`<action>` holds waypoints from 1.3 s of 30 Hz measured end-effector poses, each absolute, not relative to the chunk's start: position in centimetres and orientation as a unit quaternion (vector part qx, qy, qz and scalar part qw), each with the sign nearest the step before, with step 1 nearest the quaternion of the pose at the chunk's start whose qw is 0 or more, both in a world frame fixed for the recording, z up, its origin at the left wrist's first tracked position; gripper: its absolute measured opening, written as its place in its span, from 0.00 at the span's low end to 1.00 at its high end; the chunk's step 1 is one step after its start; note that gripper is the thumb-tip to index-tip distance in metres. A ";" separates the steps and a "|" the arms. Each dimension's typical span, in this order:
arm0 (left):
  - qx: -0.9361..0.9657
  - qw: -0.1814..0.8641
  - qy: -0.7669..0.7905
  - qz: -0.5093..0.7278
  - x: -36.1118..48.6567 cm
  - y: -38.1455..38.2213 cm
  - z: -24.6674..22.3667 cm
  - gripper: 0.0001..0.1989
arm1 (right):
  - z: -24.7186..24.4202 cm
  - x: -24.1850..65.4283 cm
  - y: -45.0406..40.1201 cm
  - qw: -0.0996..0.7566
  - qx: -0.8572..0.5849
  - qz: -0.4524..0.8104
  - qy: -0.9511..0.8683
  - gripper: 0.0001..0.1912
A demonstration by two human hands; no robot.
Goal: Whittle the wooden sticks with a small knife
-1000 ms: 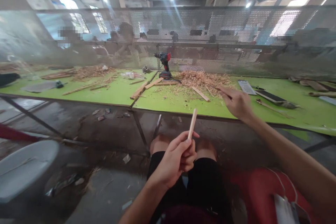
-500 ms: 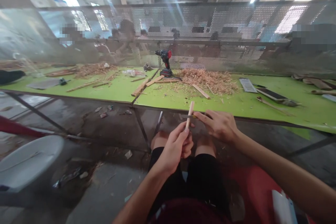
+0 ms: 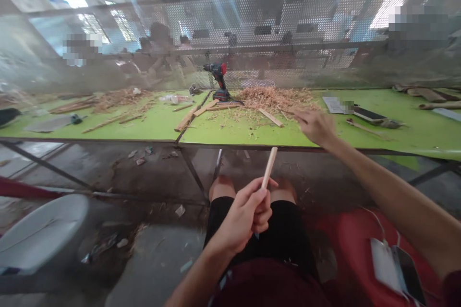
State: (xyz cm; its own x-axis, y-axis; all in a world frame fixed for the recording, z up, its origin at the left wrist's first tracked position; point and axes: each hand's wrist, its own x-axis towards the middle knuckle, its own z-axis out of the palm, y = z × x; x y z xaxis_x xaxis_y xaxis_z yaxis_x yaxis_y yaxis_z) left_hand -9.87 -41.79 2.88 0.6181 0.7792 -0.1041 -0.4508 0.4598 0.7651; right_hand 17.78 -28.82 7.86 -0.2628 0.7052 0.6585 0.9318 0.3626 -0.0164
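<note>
My left hand (image 3: 252,211) is closed around the lower end of a slim, pale wooden stick (image 3: 270,167), which points up and slightly right in front of the table edge. The stick's lower part is hidden in my fingers. Over the right part of the green table (image 3: 230,135), my right hand (image 3: 317,127) is raised, apart from the stick. Its fingers are curled together and smeared by motion; what they hold, if anything, is hidden. Close beyond it lies a heap of wood shavings (image 3: 277,98), with a flat wooden strip (image 3: 271,117) at its front.
A cordless drill (image 3: 219,81) stands upright behind some wooden pieces (image 3: 189,119). A phone (image 3: 370,114) lies at the right on the table, behind which rises a mesh screen (image 3: 252,48). A white basin-like seat (image 3: 43,230) is at lower left; a red stool (image 3: 355,244) carries electronic devices.
My right hand has left the stick, where it held a small blade, and moved up and right over the table. The stick in my left hand has tilted rightward. The view has shifted slightly.
</note>
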 end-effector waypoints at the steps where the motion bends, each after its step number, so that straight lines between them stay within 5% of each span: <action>1: 0.356 0.822 0.227 0.382 -9.9 -41.9 2.8 0.11 | 8.2 18.3 -28.8 0.320 -0.553 -0.183 -0.747 0.22; 7: 0.342 0.820 0.237 0.393 -10.2 -41.3 2.0 0.13 | 7.6 14.6 -34.9 0.308 -0.493 -0.132 -0.803 0.18; 13: 0.346 0.797 0.270 0.415 -10.2 -41.6 2.0 0.18 | 6.0 10.8 -40.0 0.194 -0.404 -0.245 -0.859 0.19; 29: 0.390 0.730 0.321 0.461 -10.4 -42.6 2.1 0.20 | 6.4 10.7 -36.8 0.088 -0.412 -0.270 -0.866 0.21; 34: 0.421 0.747 0.297 0.422 -10.9 -44.0 1.7 0.15 | 7.5 15.0 -31.7 0.152 -0.613 -0.233 -0.740 0.19; 39: 0.424 0.751 0.291 0.415 -11.0 -44.4 1.1 0.16 | 8.8 17.2 -32.1 0.253 -0.636 -0.221 -0.694 0.18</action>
State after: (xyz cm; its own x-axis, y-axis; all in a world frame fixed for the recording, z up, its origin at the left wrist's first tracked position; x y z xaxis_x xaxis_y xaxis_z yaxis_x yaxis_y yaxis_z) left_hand -11.00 -44.40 1.06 0.4860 0.8699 -0.0846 -0.3774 0.2961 0.8774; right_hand 17.17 -32.10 8.84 -0.0625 0.7712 0.6335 0.9955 0.0930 -0.0150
